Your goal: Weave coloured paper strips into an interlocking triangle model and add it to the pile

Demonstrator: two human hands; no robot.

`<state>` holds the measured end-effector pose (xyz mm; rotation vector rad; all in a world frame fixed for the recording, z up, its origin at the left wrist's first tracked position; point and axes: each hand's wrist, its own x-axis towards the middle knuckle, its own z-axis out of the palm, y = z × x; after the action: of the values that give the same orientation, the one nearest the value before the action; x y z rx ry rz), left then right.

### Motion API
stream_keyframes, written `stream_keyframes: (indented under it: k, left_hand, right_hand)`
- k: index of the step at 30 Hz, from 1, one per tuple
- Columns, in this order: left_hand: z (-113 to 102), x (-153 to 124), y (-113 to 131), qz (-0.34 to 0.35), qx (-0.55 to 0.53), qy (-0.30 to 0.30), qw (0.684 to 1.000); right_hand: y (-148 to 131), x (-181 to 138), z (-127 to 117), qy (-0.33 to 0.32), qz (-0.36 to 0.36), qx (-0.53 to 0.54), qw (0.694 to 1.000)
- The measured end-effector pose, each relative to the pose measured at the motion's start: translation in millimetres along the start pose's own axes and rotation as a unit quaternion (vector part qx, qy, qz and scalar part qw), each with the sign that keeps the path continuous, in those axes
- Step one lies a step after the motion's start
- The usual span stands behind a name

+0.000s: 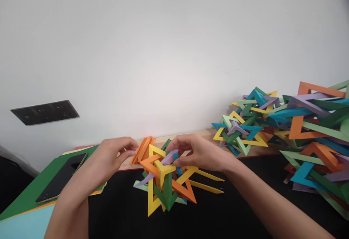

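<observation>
In the head view, a many-coloured folded-paper star model (162, 170) sits on the black work surface, made of interlocked yellow, orange, green, purple and blue strips. My right hand (193, 152) is closed at its upper right, thumb and fingers pinching it near a purple strip and a small blue piece. To the left of the model, my left hand (114, 153) has thumb and fingers curled but apart, with nothing visible between them. Its fingertips are close to a bundle of folded orange paper strips (143, 150); whether they touch is unclear. Two yellow strip ends (208, 182) extend rightward from the model.
Several finished paper star models (240, 130) are piled at the right against the white wall. On the left, a dark phone (61, 177) lies on green paper sheets (20, 202), with light blue paper (27, 224) in front. A black socket panel (45, 112) is on the wall.
</observation>
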<state>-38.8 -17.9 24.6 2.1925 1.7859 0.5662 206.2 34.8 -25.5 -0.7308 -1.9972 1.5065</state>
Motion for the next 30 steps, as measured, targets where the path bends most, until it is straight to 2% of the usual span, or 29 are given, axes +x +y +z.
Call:
stream_keyframes:
  k: [2,3,6,8,11,15,21,30]
  left_hand:
    - [4.5,-3.9,10.2,0.004,-0.037,0.058,0.998]
    - [8.6,-4.8,16.1,0.008,-0.070,0.047,0.996]
    - [23.2,-4.2,32.0,0.009,-0.141,-0.060,0.988]
    - [30.5,-2.7,37.8,-0.012,-0.155,-0.079,0.985]
    - [33.9,-0.9,38.1,-0.034,-0.177,-0.083,0.980]
    - [31.9,1.2,33.5,-0.030,-0.216,-0.096,0.971]
    - [31.7,6.7,33.1,-0.030,-0.197,-0.099,0.975]
    - [30.5,7.8,36.9,-0.072,-0.260,-0.107,0.957]
  right_hand:
    - [-0.4,-0.3,7.4,-0.008,-0.016,0.003,1.000]
    - [-0.3,-0.6,10.4,-0.007,-0.024,-0.001,1.000]
    - [0.3,-1.7,16.4,-0.009,-0.041,-0.017,0.999]
    - [0.4,-2.1,18.4,-0.017,-0.051,-0.022,0.998]
    - [0.5,-2.2,20.8,-0.025,-0.065,-0.009,0.998]
    - [1.7,-2.2,22.3,0.000,-0.069,-0.013,0.998]
    - [2.1,-1.5,21.3,0.045,-0.073,-0.018,0.996]
    - [-0.3,1.3,19.8,0.069,-0.063,-0.033,0.995]
